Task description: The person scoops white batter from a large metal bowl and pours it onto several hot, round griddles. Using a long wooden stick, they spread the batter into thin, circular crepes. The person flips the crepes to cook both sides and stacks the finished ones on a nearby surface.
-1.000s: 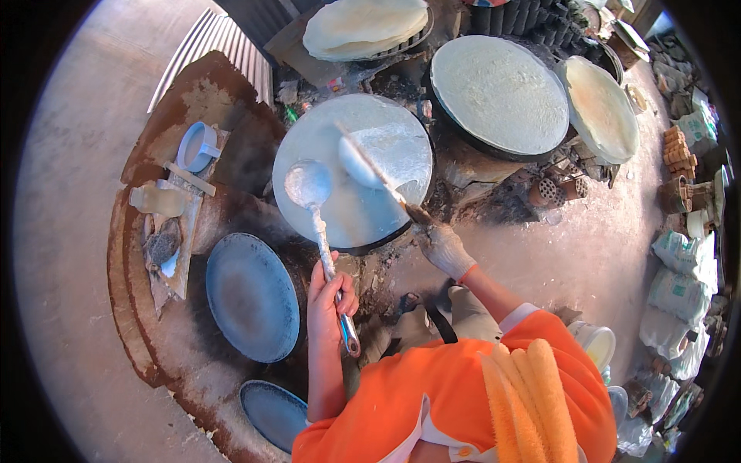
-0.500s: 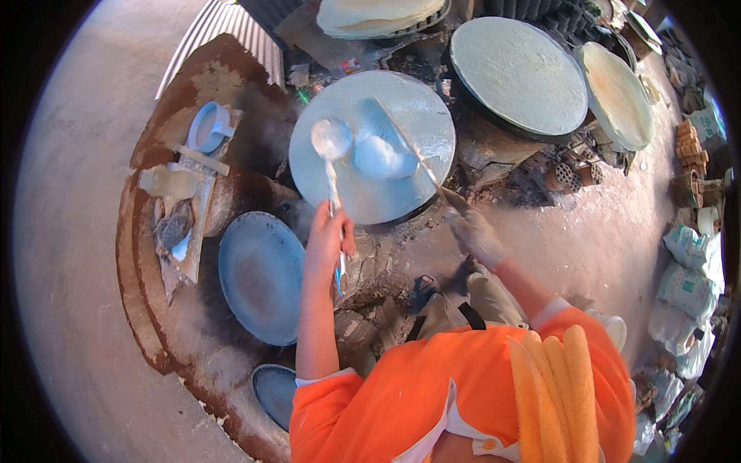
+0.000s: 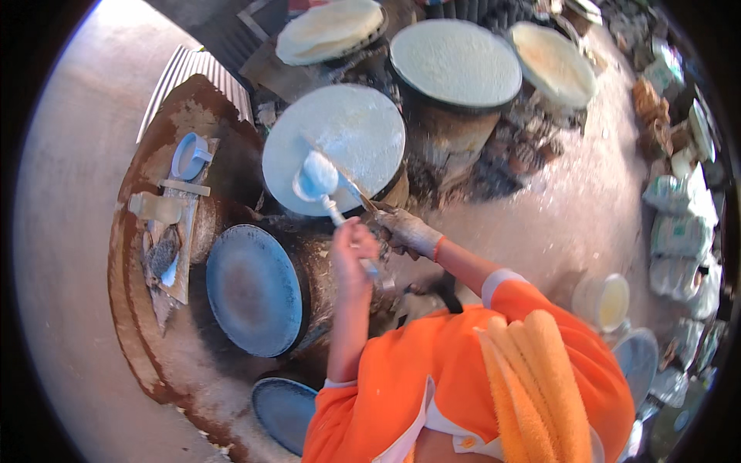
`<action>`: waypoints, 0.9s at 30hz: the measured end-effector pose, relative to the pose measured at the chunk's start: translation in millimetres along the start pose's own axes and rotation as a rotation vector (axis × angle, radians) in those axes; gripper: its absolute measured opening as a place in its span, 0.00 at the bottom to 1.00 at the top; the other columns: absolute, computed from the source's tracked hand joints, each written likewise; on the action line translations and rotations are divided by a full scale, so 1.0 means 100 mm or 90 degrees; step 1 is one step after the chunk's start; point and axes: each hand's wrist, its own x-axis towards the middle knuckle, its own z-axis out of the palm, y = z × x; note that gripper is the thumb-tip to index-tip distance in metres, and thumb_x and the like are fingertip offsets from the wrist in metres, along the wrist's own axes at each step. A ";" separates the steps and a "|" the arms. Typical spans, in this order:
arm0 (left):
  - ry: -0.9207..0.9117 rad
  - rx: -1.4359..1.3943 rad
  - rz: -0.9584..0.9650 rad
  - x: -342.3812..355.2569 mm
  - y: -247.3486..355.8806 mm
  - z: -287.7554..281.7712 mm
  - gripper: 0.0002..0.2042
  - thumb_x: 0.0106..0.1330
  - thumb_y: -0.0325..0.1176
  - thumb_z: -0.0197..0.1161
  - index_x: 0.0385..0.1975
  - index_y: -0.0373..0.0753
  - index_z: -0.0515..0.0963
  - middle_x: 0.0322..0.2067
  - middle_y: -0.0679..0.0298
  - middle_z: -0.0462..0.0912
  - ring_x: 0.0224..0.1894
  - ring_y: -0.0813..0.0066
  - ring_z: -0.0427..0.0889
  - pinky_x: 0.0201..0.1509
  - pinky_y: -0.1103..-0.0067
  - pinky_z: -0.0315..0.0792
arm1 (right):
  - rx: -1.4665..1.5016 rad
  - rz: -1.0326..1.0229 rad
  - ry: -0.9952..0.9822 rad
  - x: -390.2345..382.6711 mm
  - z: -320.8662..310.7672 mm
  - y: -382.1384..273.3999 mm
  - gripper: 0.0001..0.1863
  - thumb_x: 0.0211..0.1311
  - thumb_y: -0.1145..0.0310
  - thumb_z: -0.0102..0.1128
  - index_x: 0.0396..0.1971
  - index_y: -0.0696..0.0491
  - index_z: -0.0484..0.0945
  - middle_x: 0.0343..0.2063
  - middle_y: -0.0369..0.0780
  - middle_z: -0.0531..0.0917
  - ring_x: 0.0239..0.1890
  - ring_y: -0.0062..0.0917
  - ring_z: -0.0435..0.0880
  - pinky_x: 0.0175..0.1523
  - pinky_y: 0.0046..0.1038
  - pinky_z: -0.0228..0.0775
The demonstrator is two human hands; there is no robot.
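Note:
My left hand [image 3: 355,245] is closed around the pale handle of a ladle [image 3: 333,209], over the near edge of a round griddle [image 3: 359,116]. A white mass fills the ladle's bowl, and a white film coats the griddle. Close beside, my right hand [image 3: 407,233], in a dirty pale glove, grips a long thin flat stick [image 3: 349,185]. That stick slants across the griddle to just behind the ladle's bowl; whether the two touch I cannot tell.
Behind are a white-coated griddle [image 3: 455,62] and pale thin round sheets [image 3: 328,31], with another sheet [image 3: 554,62] to the right. Bare dark griddles [image 3: 255,292] stand at left, near a white cup [image 3: 189,157] on a board. A tub [image 3: 603,301] and bags [image 3: 679,243] sit at right.
The ladle has moved nearer to me and now carries the white mass that lay on the griddle. My right hand has come in beside my left. The whole view has shifted.

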 end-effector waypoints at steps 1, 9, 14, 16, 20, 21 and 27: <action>-0.201 -0.344 -0.103 0.02 0.30 -0.08 0.12 0.67 0.31 0.43 0.43 0.27 0.61 0.17 0.69 0.60 0.11 0.86 0.57 0.12 0.85 0.55 | -0.017 -0.064 0.021 0.02 -0.17 0.07 0.22 0.64 0.51 0.41 0.51 0.49 0.68 0.12 0.34 0.68 0.10 0.22 0.67 0.14 0.26 0.60; -0.212 -0.404 0.074 -1.15 1.23 -0.64 0.16 0.70 0.32 0.37 0.49 0.25 0.59 0.21 0.67 0.59 0.08 0.87 0.57 0.10 0.86 0.58 | -0.333 -0.212 0.076 0.27 0.18 -0.03 0.23 0.62 0.56 0.44 0.58 0.41 0.61 0.39 0.46 0.78 0.40 0.35 0.78 0.42 0.34 0.68; 0.062 -0.190 0.212 -0.90 1.18 -1.27 0.13 0.70 0.35 0.40 0.44 0.32 0.66 0.19 0.69 0.63 0.09 0.88 0.56 0.11 0.86 0.58 | -0.224 -0.205 -0.102 0.51 0.93 0.10 0.22 0.64 0.53 0.42 0.57 0.42 0.63 0.42 0.48 0.77 0.42 0.40 0.77 0.45 0.37 0.67; 0.251 -0.030 0.216 -0.72 1.19 -1.48 0.12 0.69 0.38 0.41 0.40 0.37 0.68 0.18 0.69 0.64 0.09 0.87 0.57 0.12 0.86 0.58 | -0.215 -0.198 -0.151 0.61 1.06 0.18 0.24 0.64 0.50 0.40 0.56 0.44 0.64 0.40 0.49 0.77 0.41 0.44 0.76 0.45 0.38 0.67; 0.565 0.650 0.219 -0.76 1.34 -1.84 0.09 0.66 0.36 0.46 0.39 0.39 0.67 0.20 0.61 0.70 0.13 0.70 0.70 0.17 0.75 0.65 | -0.235 -0.317 -0.132 1.01 1.33 0.47 0.21 0.64 0.54 0.41 0.55 0.45 0.66 0.32 0.45 0.75 0.34 0.32 0.73 0.36 0.31 0.66; 0.595 0.864 0.279 -0.82 1.34 -1.90 0.08 0.65 0.35 0.47 0.39 0.39 0.67 0.21 0.59 0.71 0.16 0.64 0.73 0.19 0.72 0.67 | -0.192 -0.325 -0.149 1.06 1.37 0.51 0.21 0.64 0.61 0.43 0.57 0.43 0.64 0.26 0.38 0.72 0.27 0.21 0.68 0.29 0.23 0.63; 0.683 1.232 0.220 -0.88 0.99 -2.01 0.13 0.62 0.33 0.51 0.44 0.36 0.65 0.30 0.52 0.74 0.26 0.51 0.78 0.27 0.62 0.71 | -0.103 -0.281 -0.214 1.03 1.73 0.48 0.19 0.64 0.67 0.46 0.55 0.52 0.66 0.46 0.40 0.75 0.42 0.25 0.76 0.44 0.25 0.68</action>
